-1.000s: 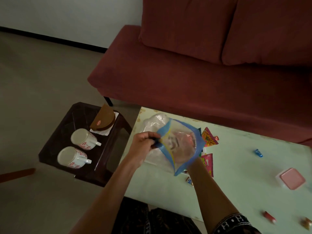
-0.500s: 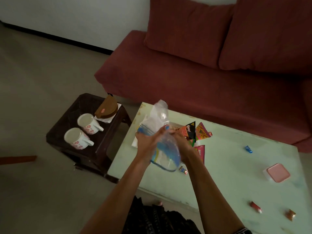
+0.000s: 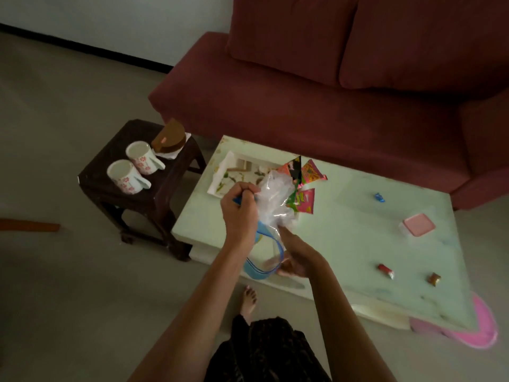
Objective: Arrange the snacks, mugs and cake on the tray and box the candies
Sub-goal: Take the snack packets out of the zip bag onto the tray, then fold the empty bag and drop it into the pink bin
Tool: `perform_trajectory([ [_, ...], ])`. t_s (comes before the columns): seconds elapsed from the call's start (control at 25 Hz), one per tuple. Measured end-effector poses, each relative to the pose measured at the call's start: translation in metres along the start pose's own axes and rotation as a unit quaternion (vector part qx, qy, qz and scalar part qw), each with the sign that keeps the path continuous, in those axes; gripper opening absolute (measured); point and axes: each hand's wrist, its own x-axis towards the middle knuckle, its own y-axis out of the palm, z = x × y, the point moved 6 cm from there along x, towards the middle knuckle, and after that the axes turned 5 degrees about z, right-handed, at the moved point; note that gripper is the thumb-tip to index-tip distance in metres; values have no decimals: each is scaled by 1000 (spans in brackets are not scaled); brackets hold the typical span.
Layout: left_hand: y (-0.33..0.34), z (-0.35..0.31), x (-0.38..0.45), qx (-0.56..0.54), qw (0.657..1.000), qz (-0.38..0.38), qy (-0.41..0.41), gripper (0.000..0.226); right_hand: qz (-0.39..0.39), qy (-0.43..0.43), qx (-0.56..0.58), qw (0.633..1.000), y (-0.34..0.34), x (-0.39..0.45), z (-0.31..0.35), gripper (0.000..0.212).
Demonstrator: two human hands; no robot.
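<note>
Both hands are busy with a clear zip bag (image 3: 275, 199) held above the pale green worktop (image 3: 344, 244), so the step in hand looks like emptying the snacks out of it. The left hand (image 3: 240, 208) pinches the bag's blue edge in a closed grip; the right hand (image 3: 296, 256) cups the bag's open mouth, fingers curled on it. Snack packets (image 3: 305, 186) lie just beyond the bag, beside the patterned tray (image 3: 220, 172). Next, the bag wants setting aside and the packets lifting onto the tray. Compared with half a second ago, the bag is stretched lengthwise, the hands apart, and the tray uncovered.
</note>
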Motion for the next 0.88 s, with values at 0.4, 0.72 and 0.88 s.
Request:
perform_trajectory([
  [0.4, 67, 21, -133, 101, 986, 119, 64, 25, -22, -169, 283, 944, -82, -127, -45, 33],
  [0.72, 201, 24, -235, 107, 985, 123, 59, 43, -209, -331, 148, 908, -180, -234, -67, 29],
  [0.88, 279, 39, -286, -30, 984, 164, -68, 67, -254, -440, 60, 860, -250, -281, -79, 39],
])
